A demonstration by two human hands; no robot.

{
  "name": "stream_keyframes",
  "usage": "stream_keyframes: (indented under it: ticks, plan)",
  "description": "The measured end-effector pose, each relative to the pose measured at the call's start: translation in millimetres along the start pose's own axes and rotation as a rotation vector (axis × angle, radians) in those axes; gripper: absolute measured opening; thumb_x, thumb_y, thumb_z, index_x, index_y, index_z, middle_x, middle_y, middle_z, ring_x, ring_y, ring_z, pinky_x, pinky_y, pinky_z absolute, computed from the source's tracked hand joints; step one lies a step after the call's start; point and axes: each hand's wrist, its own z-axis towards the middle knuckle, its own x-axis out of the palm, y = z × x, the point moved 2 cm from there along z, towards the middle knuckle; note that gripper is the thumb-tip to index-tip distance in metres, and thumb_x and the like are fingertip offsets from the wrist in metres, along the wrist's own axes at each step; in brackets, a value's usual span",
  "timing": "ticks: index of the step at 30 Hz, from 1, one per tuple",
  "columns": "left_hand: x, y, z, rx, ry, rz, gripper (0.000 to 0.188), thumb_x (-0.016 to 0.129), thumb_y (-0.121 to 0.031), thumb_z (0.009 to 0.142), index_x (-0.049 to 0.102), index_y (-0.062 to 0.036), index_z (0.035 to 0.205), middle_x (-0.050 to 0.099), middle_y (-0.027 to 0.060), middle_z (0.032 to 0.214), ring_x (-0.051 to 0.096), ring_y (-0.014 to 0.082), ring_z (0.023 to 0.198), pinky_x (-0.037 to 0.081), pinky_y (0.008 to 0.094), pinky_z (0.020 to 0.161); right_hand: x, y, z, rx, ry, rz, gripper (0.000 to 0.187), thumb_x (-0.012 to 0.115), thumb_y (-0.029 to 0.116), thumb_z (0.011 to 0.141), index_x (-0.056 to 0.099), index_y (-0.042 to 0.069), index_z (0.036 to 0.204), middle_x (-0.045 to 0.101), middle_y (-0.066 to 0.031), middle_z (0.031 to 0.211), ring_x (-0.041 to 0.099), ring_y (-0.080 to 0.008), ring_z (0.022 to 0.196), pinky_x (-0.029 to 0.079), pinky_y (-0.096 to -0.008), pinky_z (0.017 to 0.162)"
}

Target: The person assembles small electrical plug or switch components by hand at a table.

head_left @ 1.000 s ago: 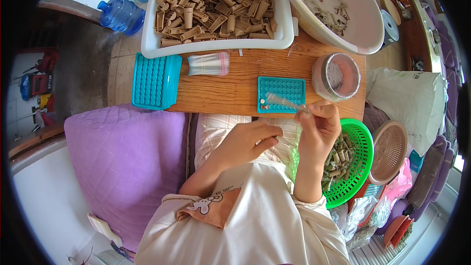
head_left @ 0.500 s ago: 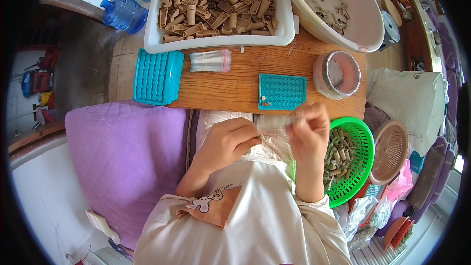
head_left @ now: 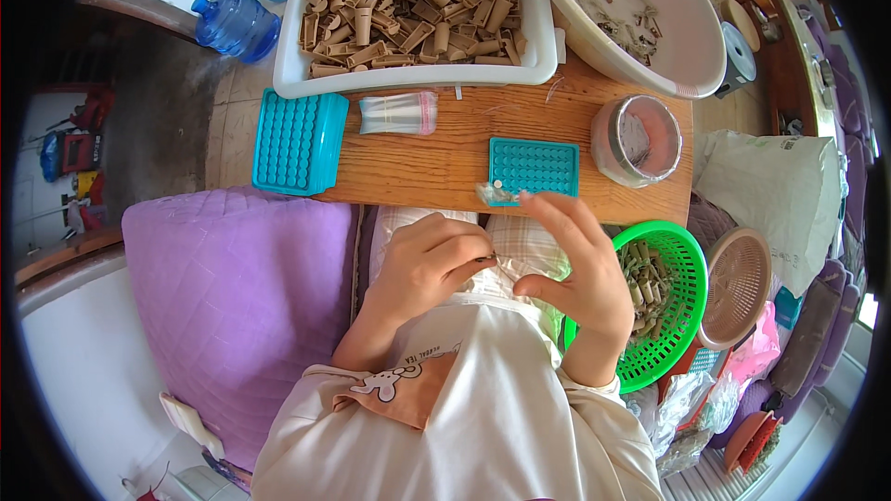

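Note:
My left hand [head_left: 436,255] is closed in a pinch above my lap. Between its fingertips a small dark bit shows, too small to name, with what looks like a thin strand running from it. My right hand [head_left: 587,271] is open, its thumb and fingers spread apart. Just beyond its fingertips a blurred, see-through scrap [head_left: 498,193] overlaps the near edge of a teal pitted tray [head_left: 543,170]. A few small round pieces [head_left: 499,184] lie in that tray's near left corner.
A white bin [head_left: 408,83] of brown half-tube pieces and a pale basin [head_left: 687,74] stand at the back. Stacked teal trays [head_left: 295,144] and a clear packet [head_left: 397,115] sit left, a lined tub [head_left: 608,144] right. A green basket [head_left: 687,269] is beside my right arm.
My right hand has gone from a pinch to spread fingers. The see-through scrap, before blurred between my hands, is now farther away by the tray. My left hand keeps its pinch in nearly the same place.

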Motion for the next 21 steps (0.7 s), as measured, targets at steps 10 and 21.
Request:
stream_keyframes:
  ticks: [10,21]
  plan:
    - [-1,-5,-7,-0.159,-0.083,-0.273,0.031,0.072,0.001,0.058,0.055,-0.0073,0.082,0.056,0.0062,0.077,0.057,0.0179,0.065,0.045,0.0269,0.053,29,-2,0,0.051,-0.056,0.358,0.031,0.067,0.007,0.068,0.06,0.004,0.098,0.06,-0.0103,0.074,0.06,-0.0223,0.064,0.047,-0.031,0.056]
    - [-1,-4,-12,-0.284,-0.158,-0.422,0.032,0.074,-0.001,0.062,0.054,-0.0057,0.086,0.056,0.0037,0.079,0.054,0.0107,0.068,0.039,0.021,0.051,27,3,1,0.155,-0.037,0.364,0.021,0.066,0.001,0.068,0.063,0.004,0.088,0.059,-0.0083,0.067,0.052,-0.0133,0.05,0.041,-0.0239,0.046]
